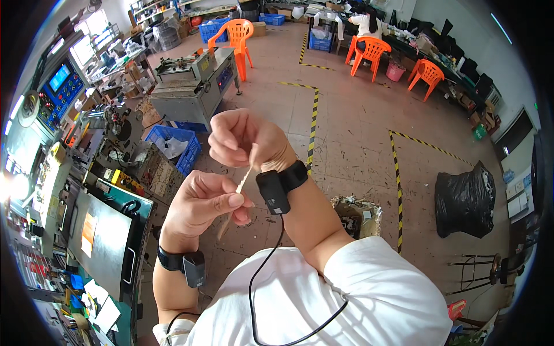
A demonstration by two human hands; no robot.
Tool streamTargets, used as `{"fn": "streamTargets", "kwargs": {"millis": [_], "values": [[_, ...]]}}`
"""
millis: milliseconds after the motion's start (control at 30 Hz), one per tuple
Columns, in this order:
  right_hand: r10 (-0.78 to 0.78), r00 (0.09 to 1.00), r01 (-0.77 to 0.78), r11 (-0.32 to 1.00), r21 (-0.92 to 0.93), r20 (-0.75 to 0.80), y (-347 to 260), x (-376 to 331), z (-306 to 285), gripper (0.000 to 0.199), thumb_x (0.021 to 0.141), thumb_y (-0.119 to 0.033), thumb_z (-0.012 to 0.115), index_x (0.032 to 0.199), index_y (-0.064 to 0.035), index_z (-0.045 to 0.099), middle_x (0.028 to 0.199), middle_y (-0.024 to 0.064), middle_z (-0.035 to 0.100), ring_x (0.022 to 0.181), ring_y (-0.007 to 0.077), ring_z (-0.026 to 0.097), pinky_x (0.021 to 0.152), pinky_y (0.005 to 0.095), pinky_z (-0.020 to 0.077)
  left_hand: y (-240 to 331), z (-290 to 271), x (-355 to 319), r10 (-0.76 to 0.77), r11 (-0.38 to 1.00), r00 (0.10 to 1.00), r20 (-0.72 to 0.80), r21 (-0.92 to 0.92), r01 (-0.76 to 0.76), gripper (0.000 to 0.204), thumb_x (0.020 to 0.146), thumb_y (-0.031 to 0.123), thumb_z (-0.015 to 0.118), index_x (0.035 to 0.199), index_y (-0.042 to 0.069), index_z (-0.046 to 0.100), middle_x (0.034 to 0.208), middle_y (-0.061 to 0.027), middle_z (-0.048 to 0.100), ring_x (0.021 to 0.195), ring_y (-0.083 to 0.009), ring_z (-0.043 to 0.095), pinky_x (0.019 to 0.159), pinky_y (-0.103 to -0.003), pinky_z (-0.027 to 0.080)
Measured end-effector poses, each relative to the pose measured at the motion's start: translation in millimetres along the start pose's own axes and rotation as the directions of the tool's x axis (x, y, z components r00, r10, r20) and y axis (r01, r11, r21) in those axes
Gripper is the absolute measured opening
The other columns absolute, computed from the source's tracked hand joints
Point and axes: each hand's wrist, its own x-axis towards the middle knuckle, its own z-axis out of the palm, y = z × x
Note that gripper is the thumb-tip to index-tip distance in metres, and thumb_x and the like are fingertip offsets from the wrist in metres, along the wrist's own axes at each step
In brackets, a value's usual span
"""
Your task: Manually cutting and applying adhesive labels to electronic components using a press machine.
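Observation:
A thin, pale, beige strip (243,183) runs between my two hands in front of my chest. My left hand (199,205) pinches its lower part between thumb and forefinger. A tan tail of the strip (224,226) seems to hang below those fingers. Above and to the right, my right hand (248,137) is curled and slightly blurred, with the strip's upper end at its fingers. What the strip is made of cannot be made out. Each wrist carries a black strap with a small black box (272,191), and a black cable (252,284) trails over my white shirt.
At left stands a green-topped workbench (142,222) with a metal plate (104,236). Ahead are a grey machine (183,104), a blue crate (187,151) and orange chairs (236,36). A worn, scrap-filled bin (369,222) and a black bag (464,199) stand right. A person (365,24) sits far off.

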Motion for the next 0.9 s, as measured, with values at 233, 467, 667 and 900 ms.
{"fn": "streamTargets", "kwargs": {"millis": [233, 467, 667, 900], "values": [[0.223, 0.909, -0.144, 0.961, -0.236, 0.353, -46, -8, 40, 0.037, 0.072, -0.023, 0.088, 0.088, -0.0039, 0.061, 0.074, 0.0015, 0.065, 0.053, 0.0109, 0.055, 0.047, 0.0233, 0.0412, 26, 3, -34, 0.361, 0.92, 0.917, 0.169, 0.099, -0.38, 0.012, 0.084, 0.001, 0.073, 0.085, -0.01, 0.07, 0.076, -0.0196, 0.071, 0.066, -0.0285, 0.071, 0.058, -0.036, 0.06], [0.205, 0.648, 0.278, 0.833, -0.478, 0.734, -16, 13, 150, 0.033, 0.083, -0.006, 0.067, 0.115, -0.0047, 0.07, 0.07, 0.009, 0.061, 0.06, 0.0189, 0.061, 0.049, 0.0328, 0.0443, 74, 0, -67, 0.425, 0.856, 0.692, 0.584, -0.012, -0.516, 0.013, 0.078, -0.002, 0.078, 0.083, -0.011, 0.071, 0.077, -0.0234, 0.071, 0.065, -0.0342, 0.071, 0.059, -0.039, 0.062], [0.217, 0.595, 0.329, 0.813, -0.481, 0.774, -4, 11, 151, 0.022, 0.085, -0.008, 0.068, 0.106, -0.005, 0.073, 0.072, 0.0088, 0.065, 0.057, 0.0186, 0.061, 0.049, 0.0322, 0.0447, 71, 11, -77, 0.474, 0.83, 0.71, 0.521, 0.004, -0.558, 0.014, 0.078, -0.001, 0.079, 0.086, -0.011, 0.072, 0.079, -0.0222, 0.071, 0.068, -0.0342, 0.072, 0.06, -0.038, 0.062], [0.294, 0.818, 0.094, 0.78, -0.619, 0.495, -47, 2, 98, 0.013, 0.083, -0.002, 0.068, 0.095, -0.0056, 0.073, 0.075, 0.0046, 0.069, 0.06, 0.0194, 0.065, 0.053, 0.0307, 0.0496, 55, 62, -71, 0.277, 0.756, 0.805, 0.525, 0.398, -0.519, 0.007, 0.084, -0.002, 0.069, 0.083, -0.008, 0.071, 0.073, -0.0173, 0.071, 0.06, -0.0269, 0.07, 0.054, -0.033, 0.059]]}}
